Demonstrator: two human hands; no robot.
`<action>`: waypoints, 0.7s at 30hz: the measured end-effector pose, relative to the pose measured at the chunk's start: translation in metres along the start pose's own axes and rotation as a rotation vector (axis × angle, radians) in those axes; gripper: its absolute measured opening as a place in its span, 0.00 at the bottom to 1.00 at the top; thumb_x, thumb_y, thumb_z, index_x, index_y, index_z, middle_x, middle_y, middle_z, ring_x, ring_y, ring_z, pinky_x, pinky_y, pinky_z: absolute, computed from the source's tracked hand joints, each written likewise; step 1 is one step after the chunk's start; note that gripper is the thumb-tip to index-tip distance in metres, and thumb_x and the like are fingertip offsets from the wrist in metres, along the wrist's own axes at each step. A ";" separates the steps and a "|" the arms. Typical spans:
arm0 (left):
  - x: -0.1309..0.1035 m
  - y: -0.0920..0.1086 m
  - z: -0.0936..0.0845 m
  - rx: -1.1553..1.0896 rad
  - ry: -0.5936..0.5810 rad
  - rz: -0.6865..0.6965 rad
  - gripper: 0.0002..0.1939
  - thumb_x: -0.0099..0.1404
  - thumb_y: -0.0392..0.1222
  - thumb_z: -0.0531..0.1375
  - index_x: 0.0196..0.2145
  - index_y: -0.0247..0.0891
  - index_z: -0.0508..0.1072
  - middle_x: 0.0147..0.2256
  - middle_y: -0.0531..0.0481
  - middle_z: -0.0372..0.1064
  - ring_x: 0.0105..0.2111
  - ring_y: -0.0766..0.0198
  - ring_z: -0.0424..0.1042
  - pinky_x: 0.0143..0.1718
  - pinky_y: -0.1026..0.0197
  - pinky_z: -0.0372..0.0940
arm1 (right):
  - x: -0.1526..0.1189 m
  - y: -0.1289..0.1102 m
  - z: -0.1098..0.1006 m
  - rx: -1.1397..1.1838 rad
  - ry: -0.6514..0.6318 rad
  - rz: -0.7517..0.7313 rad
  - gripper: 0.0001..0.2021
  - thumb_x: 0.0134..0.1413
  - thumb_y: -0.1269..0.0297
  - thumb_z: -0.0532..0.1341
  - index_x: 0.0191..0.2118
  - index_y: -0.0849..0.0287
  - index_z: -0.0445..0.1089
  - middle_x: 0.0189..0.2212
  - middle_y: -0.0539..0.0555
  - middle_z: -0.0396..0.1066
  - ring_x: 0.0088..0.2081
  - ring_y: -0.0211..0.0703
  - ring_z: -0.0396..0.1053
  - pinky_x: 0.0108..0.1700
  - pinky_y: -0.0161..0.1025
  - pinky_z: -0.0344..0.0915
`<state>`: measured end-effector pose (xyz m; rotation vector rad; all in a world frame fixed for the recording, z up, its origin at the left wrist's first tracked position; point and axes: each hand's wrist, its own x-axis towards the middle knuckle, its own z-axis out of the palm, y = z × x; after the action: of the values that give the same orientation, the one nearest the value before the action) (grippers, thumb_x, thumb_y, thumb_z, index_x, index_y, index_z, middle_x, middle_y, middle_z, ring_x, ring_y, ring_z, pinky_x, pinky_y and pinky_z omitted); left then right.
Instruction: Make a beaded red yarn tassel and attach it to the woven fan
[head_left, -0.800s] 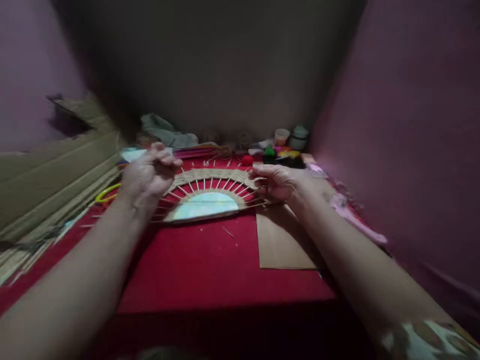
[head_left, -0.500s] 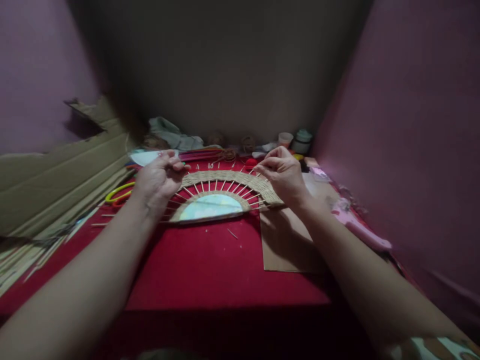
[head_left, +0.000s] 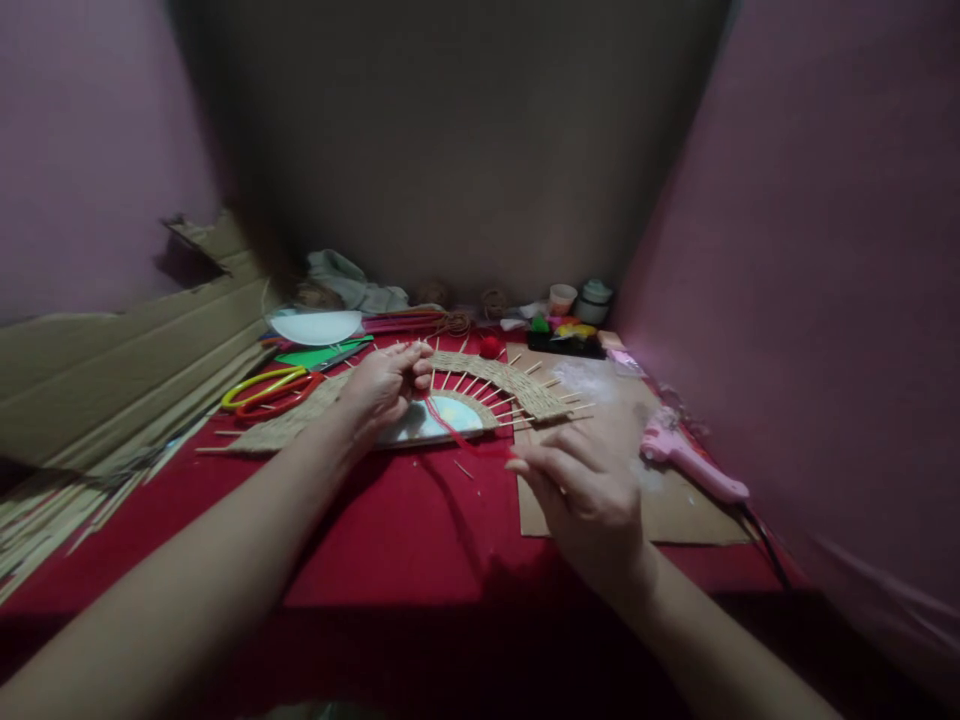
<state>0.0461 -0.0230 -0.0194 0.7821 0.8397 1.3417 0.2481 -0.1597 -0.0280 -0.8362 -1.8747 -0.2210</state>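
Shifting left hand [head_left: 390, 383] rightward since the earlier frame, nearer the middle of the woven half-ring [head_left: 525, 388]; drawing right hand [head_left: 589, 490] away from its right end, down toward the front edge of the desk [head_left: 375, 560]. Exposing more of the yellow-and-red-handled scissors [head_left: 319, 379] toward the left edge.

Closing left thumb and curled fingertips in a tight pinch on red yarn [head_left: 454, 433]. Pinching the same yarn between right thumb and forefinger, with the other fingers folded in, above the left part of the cardboard sheet [head_left: 697, 520]. Running the yarn on a slant from hand to hand, in front of the pale half-disc [head_left: 469, 413]. Not being able to tell contact from clearance between left hand and half-ring.

Finding the half-ring lying across the back half of the desk, arching toward the back edge, overlapping the cardboard sheet at its right end, with thin sticks [head_left: 533, 368] radiating through it.

Also noting: red ball [head_left: 491, 347] just behind the arch; white half-round piece [head_left: 315, 327] and green sheet [head_left: 296, 357] near the back left corner; pink glue gun [head_left: 694, 462] along the cardboard sheet's right side; cup [head_left: 562, 299] near the back right corner.
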 end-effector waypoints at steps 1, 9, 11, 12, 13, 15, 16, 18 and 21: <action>-0.002 -0.003 0.003 0.029 -0.006 -0.024 0.14 0.69 0.28 0.50 0.27 0.31 0.68 0.17 0.56 0.57 0.14 0.75 0.57 0.15 0.72 0.54 | -0.005 -0.006 -0.002 -0.017 0.022 -0.021 0.05 0.58 0.74 0.61 0.32 0.67 0.74 0.22 0.54 0.67 0.27 0.39 0.62 0.29 0.37 0.61; -0.006 -0.028 0.034 0.235 0.025 -0.340 0.12 0.68 0.43 0.58 0.46 0.33 0.70 0.40 0.47 0.70 0.35 0.64 0.72 0.34 0.58 0.71 | -0.029 -0.043 -0.027 -0.172 0.084 -0.113 0.04 0.55 0.78 0.64 0.37 0.69 0.73 0.22 0.55 0.72 0.26 0.39 0.64 0.31 0.40 0.62; -0.007 -0.032 0.046 0.250 0.028 -0.397 0.15 0.68 0.44 0.58 0.50 0.34 0.69 0.46 0.44 0.69 0.40 0.60 0.72 0.40 0.54 0.71 | -0.033 -0.047 -0.033 -0.211 0.085 -0.120 0.05 0.54 0.79 0.64 0.38 0.69 0.73 0.22 0.54 0.73 0.25 0.38 0.65 0.30 0.39 0.62; -0.007 -0.033 0.051 0.251 0.028 -0.418 0.16 0.68 0.44 0.58 0.50 0.34 0.68 0.47 0.44 0.69 0.42 0.59 0.72 0.41 0.53 0.71 | -0.034 -0.049 -0.036 -0.231 0.079 -0.122 0.06 0.54 0.79 0.64 0.39 0.69 0.73 0.22 0.54 0.73 0.25 0.38 0.65 0.29 0.39 0.62; -0.008 -0.034 0.056 0.246 0.028 -0.436 0.16 0.68 0.44 0.58 0.51 0.34 0.68 0.47 0.43 0.69 0.42 0.59 0.72 0.41 0.52 0.71 | -0.036 -0.050 -0.039 -0.250 0.071 -0.123 0.06 0.54 0.79 0.64 0.39 0.70 0.73 0.22 0.54 0.73 0.25 0.38 0.65 0.29 0.39 0.61; -0.011 -0.037 0.065 0.222 0.025 -0.464 0.17 0.68 0.44 0.58 0.51 0.34 0.68 0.48 0.43 0.68 0.43 0.59 0.72 0.42 0.52 0.71 | -0.039 -0.051 -0.046 -0.279 0.062 -0.122 0.06 0.54 0.79 0.65 0.39 0.70 0.73 0.21 0.54 0.72 0.25 0.38 0.65 0.28 0.38 0.61; -0.013 -0.038 0.068 0.204 0.024 -0.473 0.17 0.68 0.44 0.58 0.51 0.34 0.68 0.48 0.43 0.68 0.43 0.59 0.72 0.42 0.51 0.71 | -0.041 -0.052 -0.049 -0.288 0.060 -0.120 0.06 0.53 0.79 0.65 0.39 0.70 0.73 0.21 0.54 0.72 0.24 0.39 0.64 0.27 0.38 0.61; -0.017 -0.042 0.073 0.159 0.026 -0.482 0.17 0.68 0.44 0.58 0.51 0.34 0.68 0.48 0.43 0.68 0.43 0.58 0.72 0.43 0.51 0.71 | -0.046 -0.053 -0.056 -0.302 0.057 -0.111 0.08 0.51 0.79 0.66 0.39 0.70 0.73 0.21 0.54 0.72 0.24 0.39 0.64 0.27 0.38 0.61; -0.024 -0.048 0.075 0.080 0.034 -0.474 0.17 0.68 0.44 0.58 0.52 0.34 0.68 0.49 0.43 0.68 0.44 0.58 0.71 0.43 0.51 0.71 | -0.056 -0.055 -0.062 -0.318 0.030 -0.067 0.10 0.51 0.78 0.67 0.41 0.70 0.72 0.22 0.54 0.72 0.25 0.39 0.64 0.27 0.39 0.61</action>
<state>0.1341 -0.0512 -0.0220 0.5743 1.0357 0.9057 0.2716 -0.2566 -0.0364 -0.9767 -1.8678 -0.5822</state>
